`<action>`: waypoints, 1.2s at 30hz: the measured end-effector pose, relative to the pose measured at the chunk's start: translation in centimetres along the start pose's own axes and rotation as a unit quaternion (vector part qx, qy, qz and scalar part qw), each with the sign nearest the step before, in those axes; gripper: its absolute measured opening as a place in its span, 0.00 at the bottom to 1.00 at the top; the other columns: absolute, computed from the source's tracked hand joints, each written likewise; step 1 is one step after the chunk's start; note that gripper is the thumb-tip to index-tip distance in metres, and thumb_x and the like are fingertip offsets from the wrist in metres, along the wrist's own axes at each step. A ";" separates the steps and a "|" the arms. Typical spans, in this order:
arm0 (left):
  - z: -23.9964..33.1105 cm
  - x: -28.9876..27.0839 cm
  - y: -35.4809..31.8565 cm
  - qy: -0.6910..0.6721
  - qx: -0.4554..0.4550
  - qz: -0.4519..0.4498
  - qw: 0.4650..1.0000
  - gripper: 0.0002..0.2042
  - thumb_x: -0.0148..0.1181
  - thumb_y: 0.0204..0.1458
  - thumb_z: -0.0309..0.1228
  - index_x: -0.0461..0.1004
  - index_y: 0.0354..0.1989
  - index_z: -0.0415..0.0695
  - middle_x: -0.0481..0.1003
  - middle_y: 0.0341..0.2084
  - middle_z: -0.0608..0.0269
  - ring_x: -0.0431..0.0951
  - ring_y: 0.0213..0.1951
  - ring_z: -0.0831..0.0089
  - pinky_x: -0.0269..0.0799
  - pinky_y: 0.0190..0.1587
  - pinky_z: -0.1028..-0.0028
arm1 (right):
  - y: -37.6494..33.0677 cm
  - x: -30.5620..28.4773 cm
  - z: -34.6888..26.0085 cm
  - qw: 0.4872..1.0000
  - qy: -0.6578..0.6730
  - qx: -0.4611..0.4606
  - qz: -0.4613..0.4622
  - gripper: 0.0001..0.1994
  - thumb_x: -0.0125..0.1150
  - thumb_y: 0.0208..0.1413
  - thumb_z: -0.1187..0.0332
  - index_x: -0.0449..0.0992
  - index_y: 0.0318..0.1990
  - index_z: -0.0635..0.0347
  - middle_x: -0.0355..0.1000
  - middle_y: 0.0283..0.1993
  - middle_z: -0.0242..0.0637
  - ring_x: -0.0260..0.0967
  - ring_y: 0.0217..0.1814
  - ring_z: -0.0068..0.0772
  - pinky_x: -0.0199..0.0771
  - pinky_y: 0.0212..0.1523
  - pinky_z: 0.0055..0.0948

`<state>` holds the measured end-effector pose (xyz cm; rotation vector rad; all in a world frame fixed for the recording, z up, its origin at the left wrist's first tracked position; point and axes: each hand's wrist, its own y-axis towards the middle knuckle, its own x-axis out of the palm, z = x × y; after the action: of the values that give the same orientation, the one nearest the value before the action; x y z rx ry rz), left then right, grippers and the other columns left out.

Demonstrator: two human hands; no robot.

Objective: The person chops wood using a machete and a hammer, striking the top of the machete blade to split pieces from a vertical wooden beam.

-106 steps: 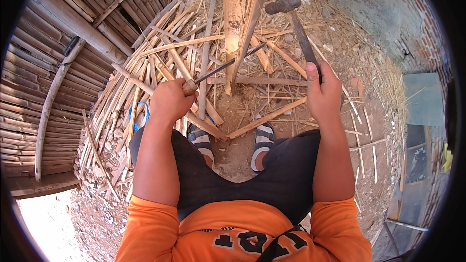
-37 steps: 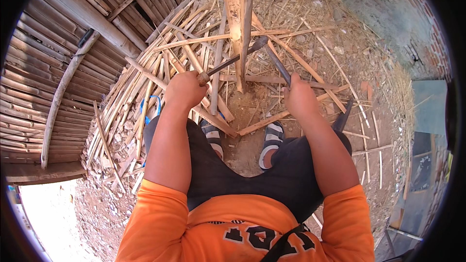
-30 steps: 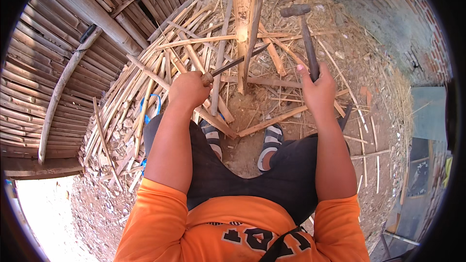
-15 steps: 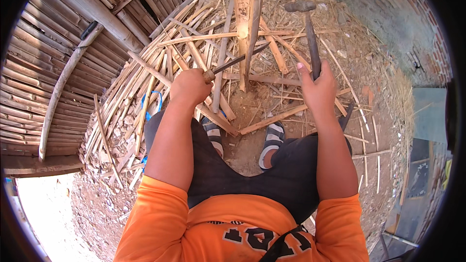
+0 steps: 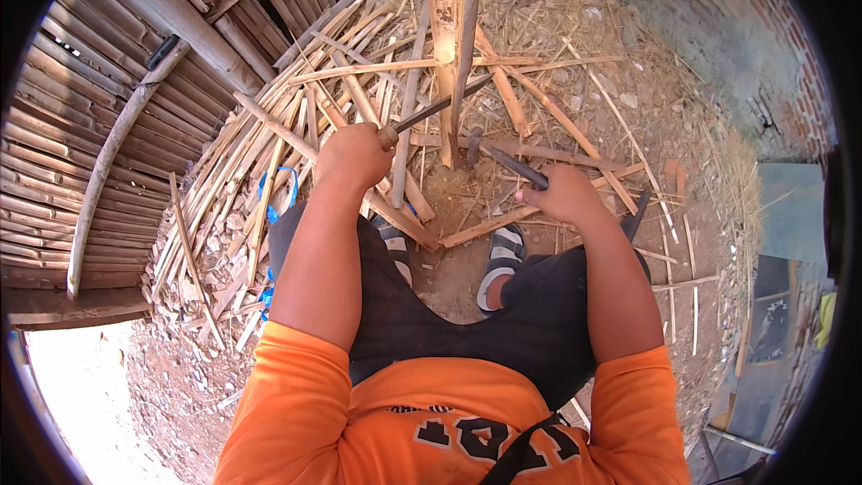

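Note:
My left hand point(image 5: 353, 157) is closed round the wooden handle of a long knife point(image 5: 420, 116). Its dark blade crosses an upright length of split bamboo point(image 5: 444, 54), passing in front of the pale part and behind the darker strip, with the tip showing beyond. My right hand point(image 5: 566, 194) grips the dark handle of a hammer point(image 5: 518, 167). The hammer's head points inward and down, just right of the bamboo's lower end; I cannot tell whether they touch. The bamboo's top runs out of view.
Loose bamboo strips point(image 5: 296, 112) lie heaped at the left and ahead, with blue strapping point(image 5: 285, 193) among them. A slatted bamboo wall point(image 5: 108, 126) stands left and a brick wall point(image 5: 709, 27) right. My sandalled feet point(image 5: 505, 256) are close below the bamboo's lower end.
My right hand has swung the hammer down and inward, from raised beside the bamboo to low by its lower end. The left hand and knife have hardly moved.

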<state>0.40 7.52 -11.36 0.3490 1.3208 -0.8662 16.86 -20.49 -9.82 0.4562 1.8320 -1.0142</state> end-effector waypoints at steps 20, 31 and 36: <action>1.5 -0.8 -1.1 0.015 -0.008 -0.031 0.999 0.17 0.64 0.54 0.42 0.81 0.46 0.44 0.82 0.44 0.51 0.82 0.48 0.53 0.78 0.51 0.57 | 0.3 -1.1 -1.0 0.910 0.180 -0.041 0.371 0.24 0.49 0.70 0.50 0.74 0.36 0.66 0.73 0.25 0.57 0.74 0.32 0.66 0.70 0.33 0.55; 0.0 0.6 -0.3 0.024 0.002 -0.011 1.000 0.18 0.66 0.51 0.44 0.81 0.44 0.45 0.82 0.40 0.49 0.82 0.45 0.51 0.77 0.50 0.56 | 2.2 2.3 -0.3 0.944 0.126 -0.023 0.303 0.26 0.47 0.70 0.47 0.73 0.36 0.66 0.74 0.27 0.59 0.73 0.34 0.68 0.70 0.35 0.58; 1.0 0.8 -0.5 0.013 0.009 -0.027 0.999 0.19 0.67 0.51 0.44 0.81 0.45 0.44 0.82 0.41 0.48 0.82 0.46 0.51 0.77 0.50 0.56 | -0.3 -1.3 -1.6 0.873 0.247 -0.032 0.419 0.24 0.50 0.70 0.50 0.73 0.35 0.66 0.73 0.27 0.59 0.74 0.34 0.66 0.71 0.33 0.53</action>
<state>0.72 6.21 -11.67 0.3405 1.3520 -0.9231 16.31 -19.22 -8.22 1.4219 1.7817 -0.2311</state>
